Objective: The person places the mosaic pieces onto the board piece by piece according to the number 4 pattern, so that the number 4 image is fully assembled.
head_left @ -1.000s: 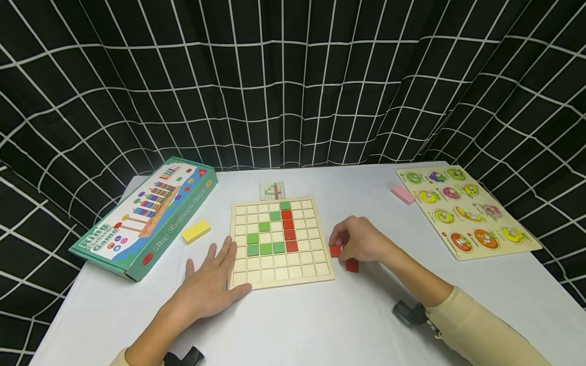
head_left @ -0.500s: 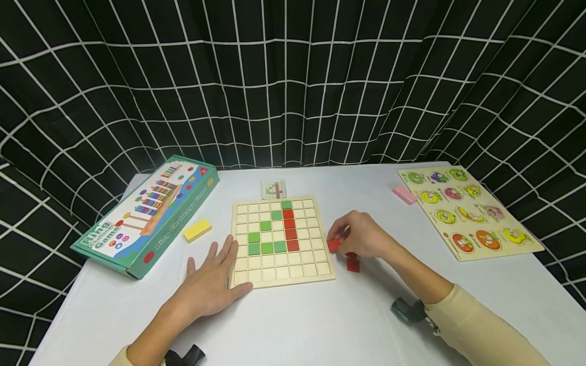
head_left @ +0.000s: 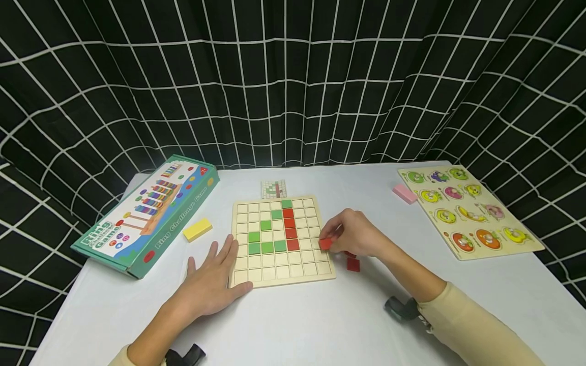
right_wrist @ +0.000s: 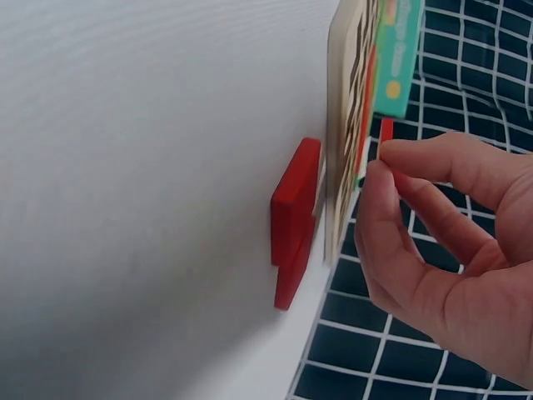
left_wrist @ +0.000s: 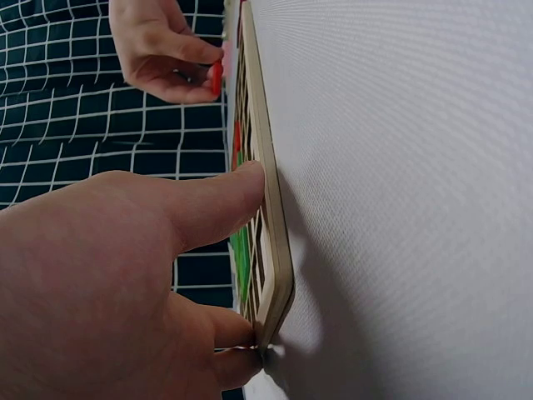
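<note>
A wooden grid board [head_left: 281, 273] lies flat at mid-table, bearing several green tiles [head_left: 267, 247] and a column of red tiles [head_left: 291, 233]. My left hand [head_left: 206, 287] rests at its front-left corner, fingers spread, the thumb [left_wrist: 225, 200] on the front rim. Between thumb and fingertips, my right hand [head_left: 354, 234] pinches a red square tile [head_left: 325, 244] above the board's right edge. The right wrist view shows that tile [right_wrist: 386, 132] raised off the surface. Two loose red tiles [head_left: 353, 265] lie on the table below the right hand, one partly hidden by it.
A small pattern card [head_left: 273, 189] lies behind the board. At left are a green game box [head_left: 151, 216] and a yellow block [head_left: 197, 230]. A pink block [head_left: 405, 194] touches or nearly touches a fruit puzzle board [head_left: 471, 213] at right. Black grid curtains [head_left: 293, 81] surround the table.
My right hand has lifted a red tile from the table and carried it left over the board's right edge. A loose red tile behind it has come partly into view. The left hand stays put.
</note>
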`<action>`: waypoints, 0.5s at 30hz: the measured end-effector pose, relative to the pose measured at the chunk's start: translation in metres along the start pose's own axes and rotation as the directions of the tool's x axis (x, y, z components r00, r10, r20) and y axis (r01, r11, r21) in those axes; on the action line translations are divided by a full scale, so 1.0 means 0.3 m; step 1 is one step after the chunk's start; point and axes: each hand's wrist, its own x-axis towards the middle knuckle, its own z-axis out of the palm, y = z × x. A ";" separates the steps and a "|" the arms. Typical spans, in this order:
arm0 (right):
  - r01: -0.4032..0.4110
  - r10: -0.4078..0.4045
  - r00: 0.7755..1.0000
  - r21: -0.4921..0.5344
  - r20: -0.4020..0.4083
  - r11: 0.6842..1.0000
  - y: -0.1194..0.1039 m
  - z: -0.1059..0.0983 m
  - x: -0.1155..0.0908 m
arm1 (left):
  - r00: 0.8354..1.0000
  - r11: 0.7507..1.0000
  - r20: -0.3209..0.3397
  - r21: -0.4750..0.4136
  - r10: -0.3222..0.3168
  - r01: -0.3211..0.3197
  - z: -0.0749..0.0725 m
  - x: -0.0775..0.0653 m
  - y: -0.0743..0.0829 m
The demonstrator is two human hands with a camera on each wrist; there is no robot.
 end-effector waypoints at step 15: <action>0.045 -0.045 0.999 0.015 0.020 0.999 -0.044 0.035 0.015 | 1.000 1.000 0.004 0.004 0.000 0.000 0.001 0.002 -0.001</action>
